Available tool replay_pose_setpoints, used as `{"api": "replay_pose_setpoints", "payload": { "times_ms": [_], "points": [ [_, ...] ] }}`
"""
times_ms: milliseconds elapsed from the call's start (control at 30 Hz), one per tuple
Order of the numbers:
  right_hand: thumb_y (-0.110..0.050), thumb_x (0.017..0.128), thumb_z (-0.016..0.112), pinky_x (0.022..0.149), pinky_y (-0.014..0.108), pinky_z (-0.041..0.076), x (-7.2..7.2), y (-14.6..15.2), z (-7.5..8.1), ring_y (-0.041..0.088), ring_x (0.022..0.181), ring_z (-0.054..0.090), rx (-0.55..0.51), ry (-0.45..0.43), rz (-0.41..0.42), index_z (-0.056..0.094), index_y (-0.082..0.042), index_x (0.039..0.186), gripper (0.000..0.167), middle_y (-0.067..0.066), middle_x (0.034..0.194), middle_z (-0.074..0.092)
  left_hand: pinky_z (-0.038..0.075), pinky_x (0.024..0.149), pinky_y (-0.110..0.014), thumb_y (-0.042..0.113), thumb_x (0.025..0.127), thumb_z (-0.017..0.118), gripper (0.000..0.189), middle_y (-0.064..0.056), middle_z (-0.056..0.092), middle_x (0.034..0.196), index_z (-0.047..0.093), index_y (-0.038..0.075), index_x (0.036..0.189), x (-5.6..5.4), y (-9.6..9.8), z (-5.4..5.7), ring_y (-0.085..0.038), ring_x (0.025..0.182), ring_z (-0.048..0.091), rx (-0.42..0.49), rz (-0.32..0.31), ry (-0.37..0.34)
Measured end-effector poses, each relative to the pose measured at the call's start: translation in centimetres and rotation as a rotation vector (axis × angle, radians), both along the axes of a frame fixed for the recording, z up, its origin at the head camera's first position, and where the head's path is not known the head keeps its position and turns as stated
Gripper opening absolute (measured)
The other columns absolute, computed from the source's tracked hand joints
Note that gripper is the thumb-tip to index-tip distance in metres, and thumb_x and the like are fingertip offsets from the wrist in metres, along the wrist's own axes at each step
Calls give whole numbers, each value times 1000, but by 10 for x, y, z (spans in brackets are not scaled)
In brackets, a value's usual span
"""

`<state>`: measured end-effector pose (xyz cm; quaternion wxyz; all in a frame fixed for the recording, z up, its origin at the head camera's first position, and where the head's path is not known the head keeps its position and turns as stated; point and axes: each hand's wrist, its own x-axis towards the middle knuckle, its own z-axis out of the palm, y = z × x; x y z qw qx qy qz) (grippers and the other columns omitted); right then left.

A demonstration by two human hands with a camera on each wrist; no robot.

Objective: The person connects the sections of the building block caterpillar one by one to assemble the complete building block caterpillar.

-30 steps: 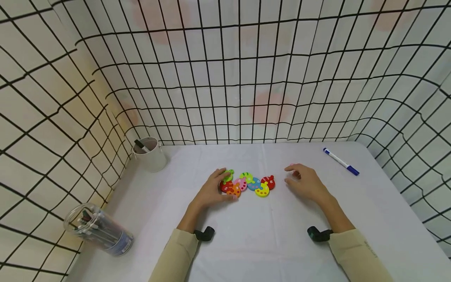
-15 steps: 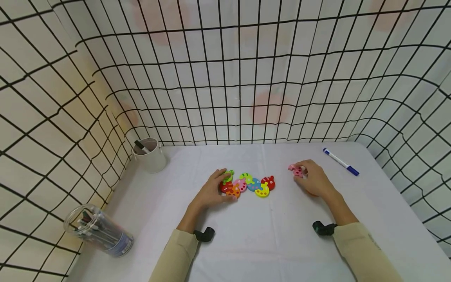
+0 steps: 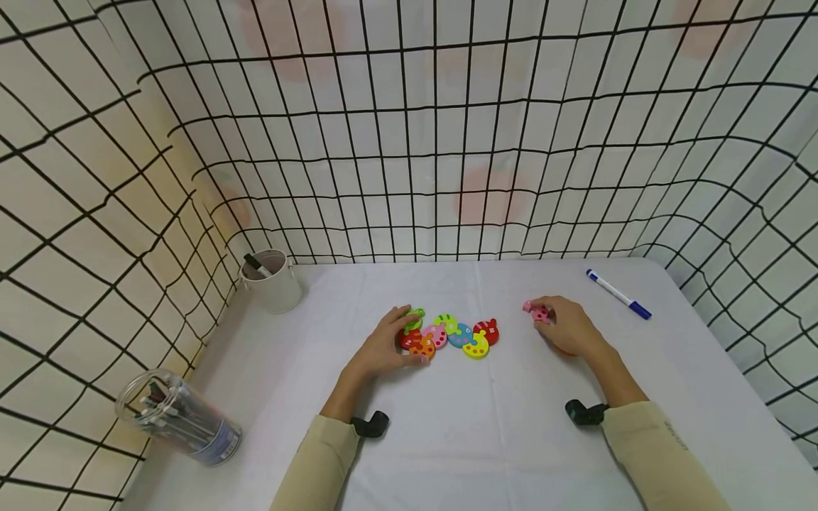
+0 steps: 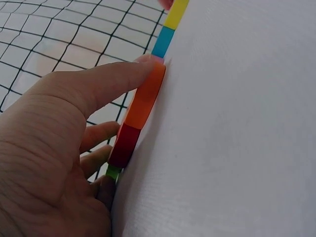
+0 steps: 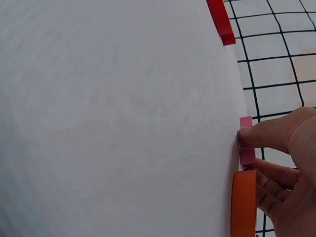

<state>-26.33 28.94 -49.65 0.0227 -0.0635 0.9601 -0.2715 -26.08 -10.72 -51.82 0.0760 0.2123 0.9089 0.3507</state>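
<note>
A row of joined, numbered puzzle pieces (image 3: 460, 333) in several colours lies flat on the white table. My left hand (image 3: 382, 349) holds the row's left end. Its thumb touches the edge of the orange piece (image 4: 146, 96), and its fingers reach past the red piece (image 4: 125, 147) to the green one (image 3: 415, 321). Farther right, my right hand (image 3: 569, 328) pinches a pink spotted piece (image 3: 540, 314) at the table surface, thumb on its near edge (image 5: 247, 150). Another orange piece (image 5: 243, 205) sits beside the right fingers, mostly covered by that hand in the head view.
A blue-capped marker (image 3: 618, 293) lies at the back right. At the back left stands a white bucket (image 3: 275, 287) with a marker inside. A clear jar of pens (image 3: 185, 419) is at the left. Black wire mesh (image 3: 434, 152) encloses the table's back and sides.
My right hand has moved slightly right and gone from loosely spread fingers to pinching the pink piece, which now shows beyond the fingertips. The left hand and the joined row stay almost still.
</note>
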Motion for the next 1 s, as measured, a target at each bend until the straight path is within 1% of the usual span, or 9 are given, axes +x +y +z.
{"api": "replay_pose_setpoints", "payload": {
  "times_ms": [167, 367, 500, 600, 700, 833, 1000],
  "points": [
    [-19, 101, 64, 107, 65, 45, 1, 1, -2, 42, 122, 54, -6, 10, -14, 57, -6, 143, 45, 27, 139, 56, 22, 125, -63, 41, 81, 85, 82, 0, 29, 170, 50, 22, 153, 1, 0, 0, -27, 162, 13, 7, 4, 3],
    [-22, 101, 66, 99, 58, 51, 4, -2, -2, 37, 113, 56, -14, 26, -19, 56, -6, 143, 46, 23, 127, 61, 23, 125, -60, 45, 78, 86, 87, 3, 31, 169, 49, 23, 154, 2, 1, 3, -24, 161, 16, 17, 44, -15],
    [-20, 99, 68, 90, 49, 55, 6, -6, -1, 33, 105, 58, -50, 43, -23, 58, -6, 142, 46, 19, 118, 63, 25, 125, -59, 48, 76, 87, 92, 4, 30, 169, 48, 23, 155, 2, 2, 3, -23, 161, 17, 24, 73, -21],
    [-19, 98, 69, 83, 40, 54, 7, -11, -1, 29, 99, 57, -80, 46, -30, 59, -8, 141, 45, 16, 111, 63, 26, 125, -58, 50, 75, 88, 94, 4, 30, 169, 47, 23, 155, 2, 3, 2, -23, 160, 18, 26, 90, -24],
    [-19, 97, 71, 81, 35, 55, 8, -16, -1, 27, 97, 58, -96, 46, -39, 60, -9, 141, 46, 14, 110, 64, 28, 124, -58, 50, 75, 88, 94, 4, 30, 169, 47, 23, 155, 2, 3, 1, -24, 160, 19, 29, 102, -22],
    [-19, 96, 71, 81, 33, 56, 9, -25, 1, 27, 96, 58, -117, 45, -43, 61, -10, 140, 46, 13, 110, 65, 29, 124, -60, 50, 75, 88, 94, 3, 30, 169, 47, 22, 155, 2, 3, 0, -25, 160, 20, 33, 105, -10],
    [-15, 95, 72, 78, 30, 54, 11, -35, 5, 25, 93, 58, -139, 58, -16, 63, -8, 138, 44, 12, 107, 65, 29, 123, -59, 50, 76, 87, 94, 1, 31, 169, 47, 22, 156, 1, 3, 0, -25, 160, 20, 27, 99, -3]
  ]
}}
